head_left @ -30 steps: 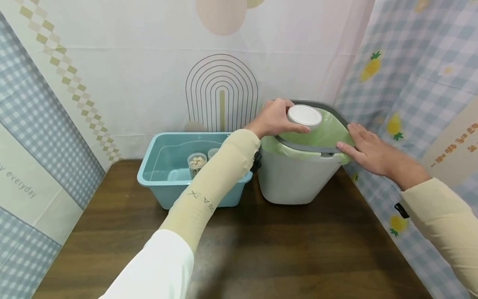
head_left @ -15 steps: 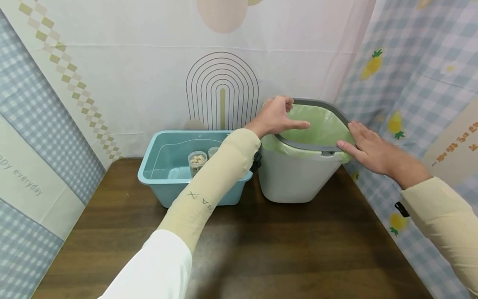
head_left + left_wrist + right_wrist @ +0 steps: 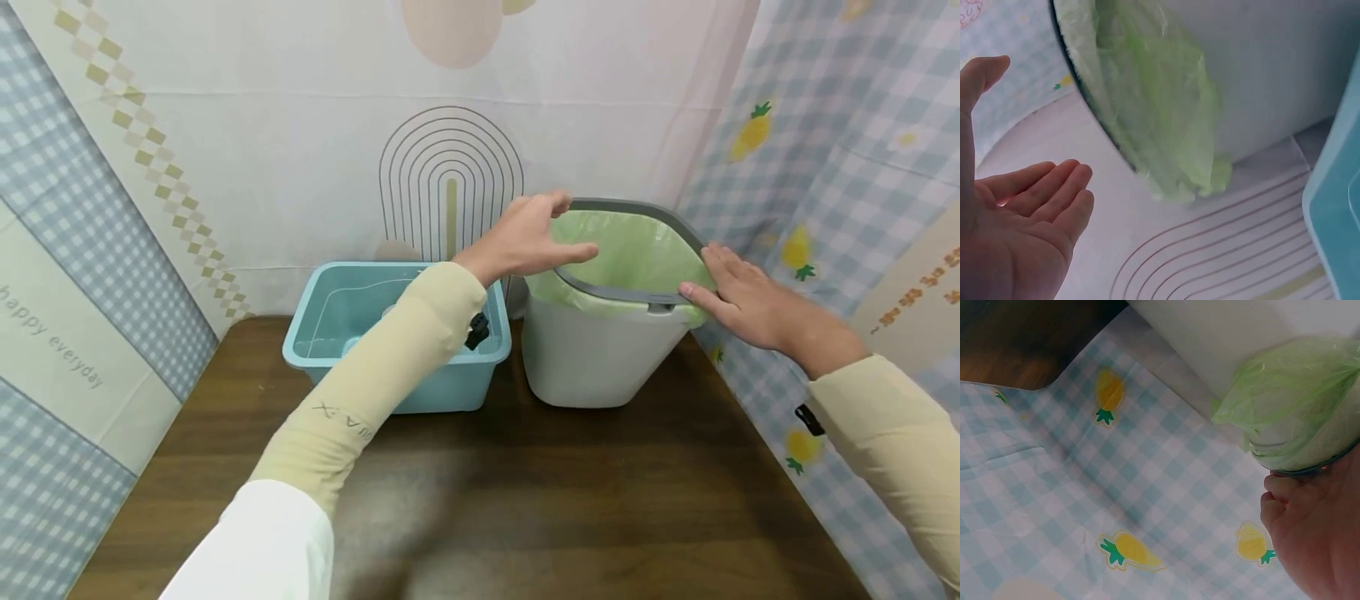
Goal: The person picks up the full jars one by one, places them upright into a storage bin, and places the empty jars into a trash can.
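My right hand [image 3: 757,304] rests flat on the gray bin [image 3: 600,350] rim, steadying it at the table's far right, while my empty left hand [image 3: 525,237] hovers open, likely reaching next toward the blue tub [image 3: 337,333].

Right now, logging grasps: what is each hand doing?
Left hand: open, holding nothing, beside the bin.
Right hand: open, resting flat on the bin's rim.

Dark wooden table [image 3: 525,508] (patterned cloth walls [image 3: 247,133])
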Action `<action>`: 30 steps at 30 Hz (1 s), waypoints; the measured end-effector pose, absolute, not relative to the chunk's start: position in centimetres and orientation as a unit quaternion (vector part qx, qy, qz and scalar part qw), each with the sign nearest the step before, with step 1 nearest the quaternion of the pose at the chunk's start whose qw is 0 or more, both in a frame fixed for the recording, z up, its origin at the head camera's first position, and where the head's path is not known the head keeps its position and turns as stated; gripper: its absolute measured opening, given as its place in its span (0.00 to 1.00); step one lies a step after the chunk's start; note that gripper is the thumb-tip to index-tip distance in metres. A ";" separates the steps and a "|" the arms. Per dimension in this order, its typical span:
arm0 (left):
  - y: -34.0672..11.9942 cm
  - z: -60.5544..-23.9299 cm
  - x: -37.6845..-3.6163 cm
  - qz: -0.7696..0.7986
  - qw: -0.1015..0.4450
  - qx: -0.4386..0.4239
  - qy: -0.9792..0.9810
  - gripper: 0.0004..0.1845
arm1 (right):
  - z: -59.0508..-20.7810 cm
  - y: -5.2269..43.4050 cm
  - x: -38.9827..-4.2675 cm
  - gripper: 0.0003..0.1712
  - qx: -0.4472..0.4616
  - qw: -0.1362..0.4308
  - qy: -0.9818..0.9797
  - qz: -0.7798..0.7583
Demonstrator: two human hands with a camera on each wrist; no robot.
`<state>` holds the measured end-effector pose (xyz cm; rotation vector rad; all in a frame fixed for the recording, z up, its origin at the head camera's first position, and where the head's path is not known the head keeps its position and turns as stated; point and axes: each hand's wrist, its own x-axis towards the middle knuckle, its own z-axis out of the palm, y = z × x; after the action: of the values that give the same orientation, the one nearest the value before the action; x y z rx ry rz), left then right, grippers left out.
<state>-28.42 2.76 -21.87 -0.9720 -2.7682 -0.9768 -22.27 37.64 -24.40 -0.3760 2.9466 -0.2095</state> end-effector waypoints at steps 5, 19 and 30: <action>0.3 -21.7 -27.2 -0.280 0.038 -0.333 -0.900 0.49 | -24.4 37.5 -22.5 0.53 -0.128 0.083 0.986 -0.070; -6.1 -23.7 -24.1 -0.180 0.037 -0.322 -0.929 0.50 | -24.2 38.2 -22.8 0.53 -0.127 0.085 0.986 -0.069; -10.7 -28.1 -21.3 -0.057 0.098 -0.332 -0.937 0.51 | -24.1 38.6 -23.2 0.52 -0.130 0.088 0.985 -0.071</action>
<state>-21.33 -10.71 -28.12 -0.9815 -2.7709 -0.1680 -23.15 38.56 -24.13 -0.3862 2.9334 -0.2101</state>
